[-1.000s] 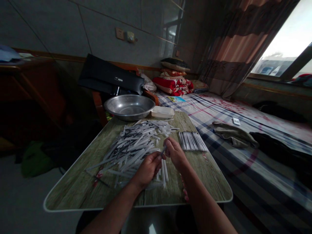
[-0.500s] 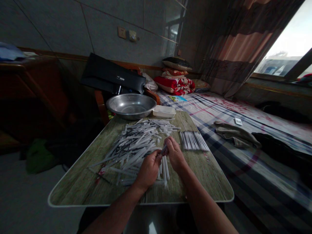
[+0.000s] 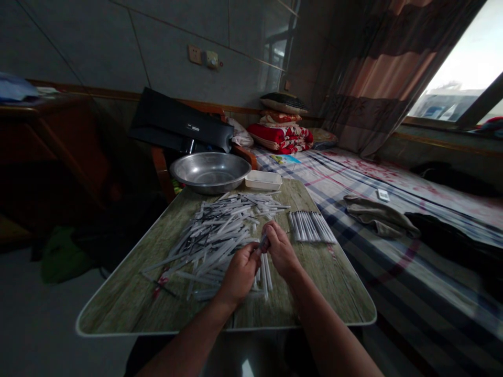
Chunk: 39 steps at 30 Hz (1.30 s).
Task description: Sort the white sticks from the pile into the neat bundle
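My left hand and my right hand meet over the middle of the table. Between their closed fingers they pinch a slim, pale pen-like tube, mostly hidden by the fingers. Left of the hands spreads a loose heap of white, pen-like tubes, with dark thin parts among them. Several more white tubes lie side by side just under my hands. To the right, a neat row of white tubes with dark ends lies flat on the tabletop.
The wood-patterned table has a pale rim. A metal basin and a white plastic tray sit at its far end. On the right is a bed with a plaid sheet and a crumpled cloth.
Both hands stay together in nearly the same place, still pinching the tube. The camera view has shifted very slightly.
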Available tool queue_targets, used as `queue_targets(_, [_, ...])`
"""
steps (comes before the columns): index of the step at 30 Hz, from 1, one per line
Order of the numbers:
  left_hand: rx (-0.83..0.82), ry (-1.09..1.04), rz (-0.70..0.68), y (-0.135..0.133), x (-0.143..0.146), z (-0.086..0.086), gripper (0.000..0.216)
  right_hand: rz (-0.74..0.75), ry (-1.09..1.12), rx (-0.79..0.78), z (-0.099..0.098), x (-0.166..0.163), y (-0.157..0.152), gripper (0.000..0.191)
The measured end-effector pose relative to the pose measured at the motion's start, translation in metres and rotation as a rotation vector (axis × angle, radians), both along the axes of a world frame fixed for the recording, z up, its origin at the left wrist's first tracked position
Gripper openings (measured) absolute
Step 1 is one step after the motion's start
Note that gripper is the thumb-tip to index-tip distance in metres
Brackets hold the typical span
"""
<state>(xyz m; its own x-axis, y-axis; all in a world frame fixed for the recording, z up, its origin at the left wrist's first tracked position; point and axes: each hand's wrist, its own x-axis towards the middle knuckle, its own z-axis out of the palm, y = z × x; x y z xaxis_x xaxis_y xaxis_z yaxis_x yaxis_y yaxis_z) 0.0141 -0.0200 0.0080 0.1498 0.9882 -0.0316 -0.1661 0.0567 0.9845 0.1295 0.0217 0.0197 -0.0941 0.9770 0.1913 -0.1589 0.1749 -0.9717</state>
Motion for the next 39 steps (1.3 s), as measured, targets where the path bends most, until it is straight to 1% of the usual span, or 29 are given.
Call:
queue_targets(3, [-0.042, -0.072, -0.004, 0.005, -0.002, 0.001, 0.028, 0.012, 0.016, -0.002, 0.001, 0.004, -0.004, 0.036])
queue_targets(5, [-0.059, -0.146, 0.021, 0.007, -0.005, 0.002, 0.031, 0.049, 0.043, -0.007, -0.001, 0.007, -0.006, 0.038])
queue_targets(7, [-0.112, -0.219, 0.023, 0.009, -0.009, 0.004, 0.033, 0.086, 0.073, -0.028, -0.005, 0.008, -0.007, 0.04])
queue_targets(10, [-0.163, -0.323, -0.021, 0.009, -0.013, 0.004, 0.031, 0.095, 0.132, -0.04, -0.008, 0.006, -0.006, 0.041])
queue_targets(13, [-0.178, -0.404, -0.12, 0.007, -0.013, 0.004, 0.027, 0.101, 0.296, -0.067, 0.0, 0.001, -0.003, 0.041])
queue_targets(15, [-0.216, -0.435, -0.202, 0.004, -0.012, 0.006, 0.026, 0.118, 0.411, -0.128, 0.01, -0.002, -0.002, 0.043])
queue_targets(19, [-0.316, -0.458, -0.333, -0.001, -0.008, 0.007, 0.033, 0.211, 0.519, -0.244, 0.025, -0.006, -0.005, 0.039])
queue_targets(21, [-0.34, -0.465, -0.35, -0.003, -0.006, 0.007, 0.034, 0.228, 0.545, -0.248, 0.026, -0.007, -0.008, 0.036])
queue_targets(26, [-0.345, -0.462, -0.305, -0.005, 0.0, 0.007, 0.037, 0.164, 0.556, -0.242, 0.023, -0.011, -0.012, 0.04])
queue_targets(29, [-0.334, -0.456, -0.283, -0.005, 0.003, 0.006, 0.034, 0.125, 0.501, -0.264, 0.019, -0.013, -0.012, 0.044])
queue_targets(31, [-0.302, -0.459, -0.239, -0.003, 0.004, 0.006, 0.03, 0.095, 0.451, -0.278, 0.015, -0.011, -0.012, 0.048])
queue_targets(33, [-0.262, -0.479, -0.161, 0.0, 0.003, 0.005, 0.028, 0.059, 0.382, -0.255, 0.01, -0.005, -0.012, 0.052])
queue_targets(34, [-0.262, -0.494, -0.133, 0.002, 0.003, 0.005, 0.027, 0.027, 0.324, -0.218, 0.008, 0.0, -0.012, 0.05])
queue_targets(36, [-0.226, -0.544, -0.02, 0.006, 0.001, 0.004, 0.027, -0.043, 0.125, -0.109, 0.005, 0.01, -0.013, 0.04])
queue_targets(38, [-0.162, -0.571, 0.095, 0.009, -0.001, 0.003, 0.029, -0.08, -0.172, 0.009, 0.006, 0.019, -0.018, 0.028])
queue_targets(39, [-0.13, -0.57, 0.14, 0.011, -0.002, 0.003, 0.031, -0.074, -0.331, 0.061, 0.009, 0.022, -0.021, 0.024])
